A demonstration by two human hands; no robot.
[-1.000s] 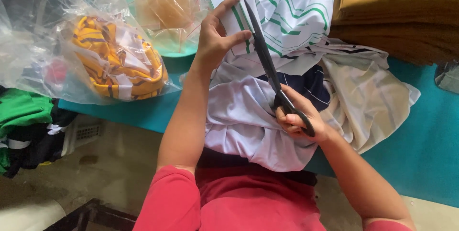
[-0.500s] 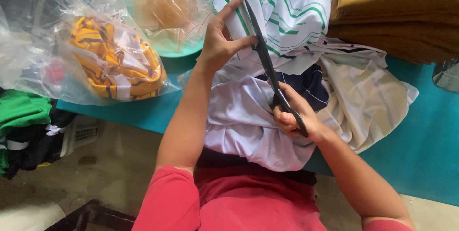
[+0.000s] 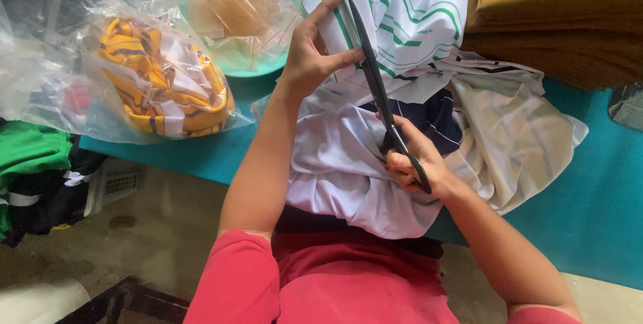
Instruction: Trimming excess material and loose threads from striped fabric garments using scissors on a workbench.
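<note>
My right hand (image 3: 414, 160) grips the handles of long black scissors (image 3: 374, 76), whose blades point up and away across a white cloth with green stripes (image 3: 408, 22). My left hand (image 3: 315, 52) pinches the left edge of that striped cloth right beside the blades. Under both hands lies a heap of pale white and cream fabric (image 3: 348, 163) with a dark navy piece (image 3: 435, 119) showing in its middle, all resting on a teal table (image 3: 589, 190).
A clear plastic bag with yellow striped cloth (image 3: 161, 79) lies at the left. Behind it sits a green bowl holding small bagged items (image 3: 234, 9). Folded brown fabric (image 3: 562, 16) is stacked at the top right. Green and black clothes (image 3: 30, 163) hang off the left edge.
The scissors and both hands have stayed nearly in place; my left hand's grip on the striped cloth has shifted slightly along the blades.
</note>
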